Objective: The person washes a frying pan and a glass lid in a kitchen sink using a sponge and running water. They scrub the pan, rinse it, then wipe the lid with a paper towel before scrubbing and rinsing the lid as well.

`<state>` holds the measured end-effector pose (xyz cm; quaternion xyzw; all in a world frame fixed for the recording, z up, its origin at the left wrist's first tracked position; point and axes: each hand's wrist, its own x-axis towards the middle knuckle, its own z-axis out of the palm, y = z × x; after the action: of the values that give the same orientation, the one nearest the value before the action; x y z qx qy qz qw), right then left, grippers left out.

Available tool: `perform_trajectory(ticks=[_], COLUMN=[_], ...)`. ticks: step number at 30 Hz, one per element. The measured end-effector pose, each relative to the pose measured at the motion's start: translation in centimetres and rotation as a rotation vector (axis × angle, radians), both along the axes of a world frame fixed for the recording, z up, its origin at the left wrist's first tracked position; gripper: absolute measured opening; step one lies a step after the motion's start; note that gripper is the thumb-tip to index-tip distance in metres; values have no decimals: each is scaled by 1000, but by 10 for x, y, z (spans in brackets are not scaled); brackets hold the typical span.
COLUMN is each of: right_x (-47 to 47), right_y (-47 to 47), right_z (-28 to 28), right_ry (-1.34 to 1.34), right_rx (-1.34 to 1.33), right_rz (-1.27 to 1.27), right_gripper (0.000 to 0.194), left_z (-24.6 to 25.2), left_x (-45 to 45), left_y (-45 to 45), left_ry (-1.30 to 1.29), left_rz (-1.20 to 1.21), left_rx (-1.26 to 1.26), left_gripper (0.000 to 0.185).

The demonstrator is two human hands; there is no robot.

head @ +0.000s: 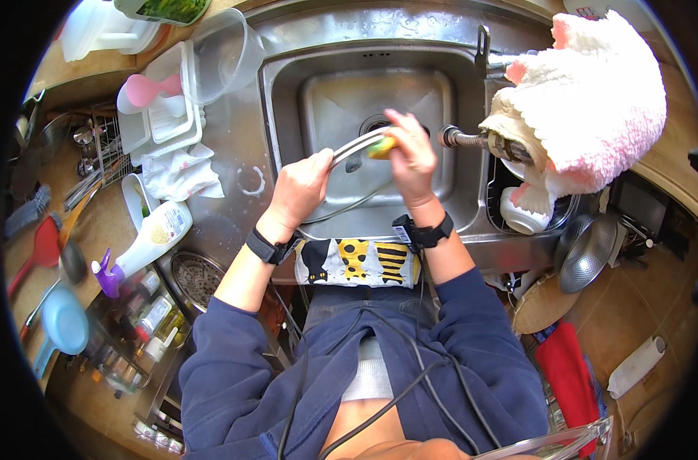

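Observation:
Above the stainless steel sink (pixel 464 172), my left hand (pixel 300 187) pinches the near end of a curved white strip with a dark line along it (pixel 357 145). What the strip belongs to is not clear. My right hand (pixel 412 152), blurred, presses a yellow-and-green sponge (pixel 381 148) against the strip's far end. Below them a thin pale curved line, perhaps a cord or another edge (pixel 349 208), crosses the basin. Behind the right hand the drain (pixel 374 123) is partly hidden. Both wrists wear black straps.
A pink-and-white towel (pixel 602 103) covers the faucet, whose spout (pixel 455 137) reaches over the basin. Left of the sink stand a clear plastic tub (pixel 225 57), white trays (pixel 170 115), a crumpled wipe (pixel 182 172) and a spray bottle (pixel 159 230). A cat-patterned cloth (pixel 354 261) hangs in front.

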<state>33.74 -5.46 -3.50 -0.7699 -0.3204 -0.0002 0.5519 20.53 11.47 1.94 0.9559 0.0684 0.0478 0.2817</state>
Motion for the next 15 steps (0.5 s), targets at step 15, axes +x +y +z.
perform_trajectory(ticks=[15], right_x=[15], right_y=[-32], right_z=[-51], right_ry=[711], right_rx=[218], right_rz=[-214], right_gripper=[35], left_z=[4], left_x=[-1], left_y=[-1], left_ry=[-4], left_rz=[41], left_rx=[-28], left_gripper=[20])
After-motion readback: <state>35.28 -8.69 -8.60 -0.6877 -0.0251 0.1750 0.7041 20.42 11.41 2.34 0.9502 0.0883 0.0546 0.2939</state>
